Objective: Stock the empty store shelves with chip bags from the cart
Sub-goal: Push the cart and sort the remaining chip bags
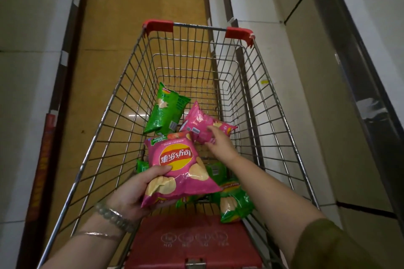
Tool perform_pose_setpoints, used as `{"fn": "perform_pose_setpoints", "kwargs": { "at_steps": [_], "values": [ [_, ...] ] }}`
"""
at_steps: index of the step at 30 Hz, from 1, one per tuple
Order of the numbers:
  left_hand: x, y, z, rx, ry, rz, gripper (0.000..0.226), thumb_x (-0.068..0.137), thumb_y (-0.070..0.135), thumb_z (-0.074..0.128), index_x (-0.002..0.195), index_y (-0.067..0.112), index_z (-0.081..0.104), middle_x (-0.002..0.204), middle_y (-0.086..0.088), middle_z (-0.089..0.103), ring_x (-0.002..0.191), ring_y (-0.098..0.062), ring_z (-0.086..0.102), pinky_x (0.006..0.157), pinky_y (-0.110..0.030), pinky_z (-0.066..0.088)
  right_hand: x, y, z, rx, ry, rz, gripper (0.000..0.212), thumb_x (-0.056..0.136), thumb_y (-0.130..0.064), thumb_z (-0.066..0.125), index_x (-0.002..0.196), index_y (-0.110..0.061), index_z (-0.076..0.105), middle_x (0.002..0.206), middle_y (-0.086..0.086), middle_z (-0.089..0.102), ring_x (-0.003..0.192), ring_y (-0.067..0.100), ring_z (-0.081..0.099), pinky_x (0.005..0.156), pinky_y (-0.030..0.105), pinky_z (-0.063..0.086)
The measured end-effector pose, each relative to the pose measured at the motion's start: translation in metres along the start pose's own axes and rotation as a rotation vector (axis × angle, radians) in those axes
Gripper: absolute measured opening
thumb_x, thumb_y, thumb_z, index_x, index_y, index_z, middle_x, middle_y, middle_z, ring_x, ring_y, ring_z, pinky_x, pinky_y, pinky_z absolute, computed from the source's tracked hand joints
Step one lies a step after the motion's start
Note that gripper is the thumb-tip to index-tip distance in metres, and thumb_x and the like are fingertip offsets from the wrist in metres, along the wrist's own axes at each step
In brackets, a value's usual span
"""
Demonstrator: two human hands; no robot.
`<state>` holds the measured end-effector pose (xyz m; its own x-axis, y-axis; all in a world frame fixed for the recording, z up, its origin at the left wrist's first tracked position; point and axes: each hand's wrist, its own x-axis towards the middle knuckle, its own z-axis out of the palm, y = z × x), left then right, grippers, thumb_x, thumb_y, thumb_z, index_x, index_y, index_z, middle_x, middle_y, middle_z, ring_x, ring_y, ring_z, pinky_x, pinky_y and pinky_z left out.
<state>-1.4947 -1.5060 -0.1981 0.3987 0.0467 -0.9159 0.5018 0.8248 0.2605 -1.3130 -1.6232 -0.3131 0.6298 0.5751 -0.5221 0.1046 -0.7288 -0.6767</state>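
Chip bags (164,113) sit deep in the cart (122,85), so my left hand (135,190) grips one pink bag (181,166) raised while my right hand (218,144) reaches toward one o'clock, pinching a second pink bag (201,122).

Wire cart (122,94): pink bag (179,168), logo upside down, held up at the near end by the left hand (135,190). Second pink bag (201,122) lies mid-basket, gripped by the right hand (218,142). Green bag (164,111) lies tilted just left of it.

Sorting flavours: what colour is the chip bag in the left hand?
Pink chip bag, left hand; head view.
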Motion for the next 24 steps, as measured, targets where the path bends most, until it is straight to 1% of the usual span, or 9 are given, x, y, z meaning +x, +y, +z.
{"fn": "perform_pose_setpoints", "kwargs": {
  "at_steps": [3,6,8,10,14,16,19,21,24],
  "values": [
    [0.004,-0.001,0.0,-0.008,0.0,-0.018,0.037,0.062,0.014,0.067,0.096,-0.001,0.06,0.074,-0.02,0.071,0.053,-0.027,0.068,0.047,-0.04,0.057,0.029,0.012,0.008,-0.257,0.024,0.025,0.068,0.086,-0.015,0.063,0.145,-0.018,0.029,0.146,0.005,0.037,0.134,0.025,0.038,0.111,0.042,0.032],
    [0.006,-0.003,0.001,-0.018,-0.01,-0.02,0.029,0.063,0.011,0.065,0.088,-0.002,0.061,0.065,-0.02,0.07,0.045,-0.027,0.065,0.039,-0.035,0.054,0.051,0.019,0.015,-0.464,-0.054,0.102,0.089,0.084,-0.029,0.065,0.151,-0.023,0.006,0.158,0.004,0.004,0.145,0.03,0.006,0.117,0.052,0.006],
    [0.007,-0.003,0.0,-0.021,-0.005,-0.011,0.025,0.065,0.009,0.063,0.087,-0.002,0.06,0.065,-0.02,0.069,0.045,-0.027,0.065,0.038,-0.034,0.053,0.059,0.023,0.023,-0.456,-0.1,0.163,0.095,0.085,-0.032,0.065,0.15,-0.026,-0.004,0.158,0.002,-0.009,0.145,0.03,-0.008,0.115,0.055,-0.001],
    [0.015,-0.001,-0.002,-0.005,0.015,-0.011,0.027,0.066,0.009,0.065,0.09,-0.001,0.06,0.062,-0.02,0.069,0.044,-0.027,0.065,0.036,-0.032,0.052,0.063,0.029,0.035,-0.481,-0.126,0.201,0.095,0.087,-0.024,0.062,0.149,-0.026,-0.009,0.157,0.003,-0.015,0.144,0.029,-0.012,0.113,0.057,0.001],
    [0.024,-0.001,-0.002,0.085,0.061,0.013,0.067,0.039,0.013,0.086,0.099,-0.001,0.058,0.06,-0.018,0.068,0.043,-0.026,0.065,0.033,-0.028,0.048,0.066,0.041,0.047,-0.705,-0.002,0.201,0.101,0.086,-0.019,0.063,0.148,-0.022,-0.016,0.155,0.016,-0.016,0.145,0.034,-0.002,0.113,0.052,0.016],
    [0.028,-0.001,-0.005,0.088,0.082,0.022,0.06,0.046,0.007,0.086,0.1,-0.001,0.059,0.058,-0.018,0.068,0.042,-0.026,0.065,0.032,-0.027,0.047,0.067,0.044,0.045,-0.785,0.036,0.174,0.102,0.085,-0.021,0.064,0.148,-0.019,-0.016,0.156,0.021,-0.008,0.144,0.035,0.005,0.114,0.049,0.018],
    [0.034,-0.003,-0.007,0.104,0.118,-0.003,0.044,0.057,0.002,0.082,0.093,-0.001,0.056,0.052,-0.016,0.066,0.038,-0.025,0.062,0.029,-0.026,0.044,0.065,0.048,0.04,-0.828,0.138,0.06,0.095,0.084,-0.023,0.064,0.15,-0.015,-0.004,0.148,0.02,0.03,0.139,0.032,0.026,0.111,0.045,0.022],
    [0.034,-0.004,-0.007,0.094,0.111,-0.007,0.021,0.075,-0.002,0.068,0.089,-0.002,0.053,0.049,-0.015,0.065,0.036,-0.023,0.062,0.028,-0.025,0.043,0.06,0.047,0.037,-0.777,0.214,0.015,0.088,0.083,-0.023,0.065,0.149,-0.015,0.008,0.138,0.013,0.045,0.132,0.028,0.035,0.109,0.043,0.024],
    [0.027,-0.011,-0.009,0.122,0.086,0.051,0.057,0.045,0.008,0.084,0.095,-0.004,0.058,0.061,-0.019,0.069,0.042,-0.026,0.065,0.033,-0.027,0.048,0.053,0.038,0.035,-0.477,0.303,0.106,0.067,0.081,-0.028,0.067,0.139,-0.02,0.035,0.126,0.006,0.054,0.122,0.027,0.043,0.105,0.041,0.029]
  ]
}}
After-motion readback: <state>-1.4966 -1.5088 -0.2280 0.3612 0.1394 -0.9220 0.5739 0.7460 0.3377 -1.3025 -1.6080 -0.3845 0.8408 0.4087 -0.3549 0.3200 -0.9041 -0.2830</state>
